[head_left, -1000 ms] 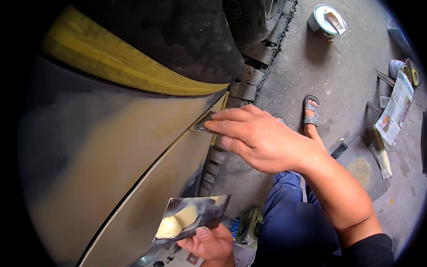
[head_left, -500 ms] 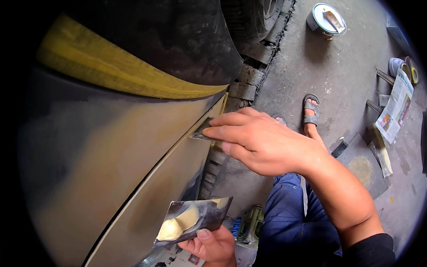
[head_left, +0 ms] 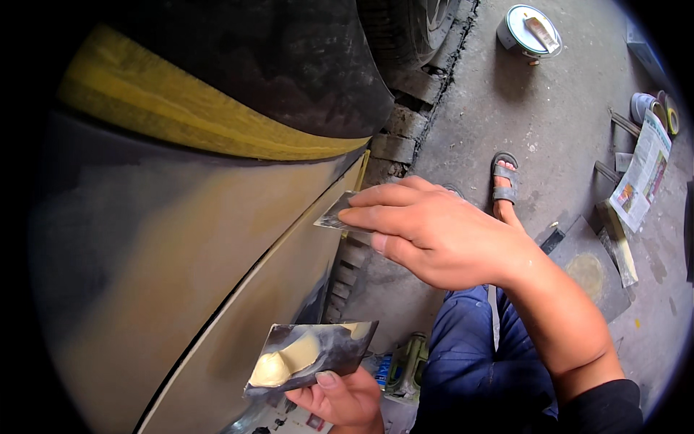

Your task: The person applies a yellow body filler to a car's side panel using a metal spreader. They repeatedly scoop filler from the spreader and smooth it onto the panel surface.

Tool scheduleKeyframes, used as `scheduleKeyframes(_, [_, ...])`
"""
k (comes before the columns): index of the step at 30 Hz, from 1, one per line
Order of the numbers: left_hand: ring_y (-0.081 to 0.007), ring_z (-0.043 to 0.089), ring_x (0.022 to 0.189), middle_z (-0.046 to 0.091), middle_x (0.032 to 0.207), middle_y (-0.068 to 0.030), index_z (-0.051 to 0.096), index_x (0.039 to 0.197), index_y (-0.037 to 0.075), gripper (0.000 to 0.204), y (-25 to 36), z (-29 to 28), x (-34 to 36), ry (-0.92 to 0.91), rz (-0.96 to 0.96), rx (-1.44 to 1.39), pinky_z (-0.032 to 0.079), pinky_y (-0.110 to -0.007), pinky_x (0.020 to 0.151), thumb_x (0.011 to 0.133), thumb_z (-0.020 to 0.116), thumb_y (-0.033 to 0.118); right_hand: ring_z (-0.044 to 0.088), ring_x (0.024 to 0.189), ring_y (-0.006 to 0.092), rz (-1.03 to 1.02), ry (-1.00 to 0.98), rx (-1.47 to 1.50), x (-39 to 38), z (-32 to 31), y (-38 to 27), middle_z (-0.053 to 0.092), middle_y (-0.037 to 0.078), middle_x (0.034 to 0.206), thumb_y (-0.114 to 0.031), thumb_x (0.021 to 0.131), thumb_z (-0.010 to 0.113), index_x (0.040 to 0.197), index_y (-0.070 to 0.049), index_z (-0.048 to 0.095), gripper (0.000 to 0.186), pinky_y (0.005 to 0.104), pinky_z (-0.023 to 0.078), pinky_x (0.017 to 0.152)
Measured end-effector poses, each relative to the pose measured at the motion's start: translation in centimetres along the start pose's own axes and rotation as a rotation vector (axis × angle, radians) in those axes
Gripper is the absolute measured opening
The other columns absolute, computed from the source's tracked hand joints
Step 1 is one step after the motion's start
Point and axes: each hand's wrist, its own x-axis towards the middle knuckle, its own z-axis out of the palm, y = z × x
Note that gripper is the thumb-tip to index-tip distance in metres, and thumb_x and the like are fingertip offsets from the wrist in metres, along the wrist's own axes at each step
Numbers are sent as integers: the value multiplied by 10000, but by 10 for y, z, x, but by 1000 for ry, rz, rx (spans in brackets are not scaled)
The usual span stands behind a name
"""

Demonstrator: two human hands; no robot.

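My right hand point(head_left: 441, 228) grips a thin metal putty scraper point(head_left: 334, 215), fingers pressed along its top and the thumb below. The scraper's edge lies at the tan, putty-smeared vehicle panel point(head_left: 282, 275), close to a dark seam; I cannot tell whether it touches. Lower down, my left hand point(head_left: 343, 396) pinches the near edge of a dark flat mixing board point(head_left: 336, 358). A cream mound of putty point(head_left: 271, 369) and a smeared patch sit on that board. Above the panel runs a yellow stripe point(head_left: 210, 116).
A tyre point(head_left: 401, 32) stands at the top. On the concrete are a lidded pail point(head_left: 531, 32) with a brush on top, newspaper point(head_left: 645, 170) over a low stool, and a grey sheet point(head_left: 593, 267). Near my legs point(head_left: 470, 354) sits a green tool or container point(head_left: 408, 362).
My right hand and the scraper have shifted slightly right, and more of the blade shows. The board in my left hand has moved slightly left and tilted a little.
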Motion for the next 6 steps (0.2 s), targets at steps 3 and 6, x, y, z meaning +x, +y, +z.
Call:
scheduleKeyframes(3, [-297,457,1234,423,1380,-177,308,1383,-22,591,1,4,3,35,-75,-23,345,-413,1069,862,547,119,493,1186,328,-88,19,223,-19,0,-1,534,155,1288,-165,904,519,1272,-73,566,382,432,379,1016])
scheduleKeyframes(6, [-316,437,1263,402,1411,-172,223,1437,-1,719,2,13,5,92,-134,-11,331,-419,1081,851,595,186,431,1292,291,-200,-105,505,-37,0,-4,506,165,1339,-160,892,568,1319,-90,536,434,428,325,1079])
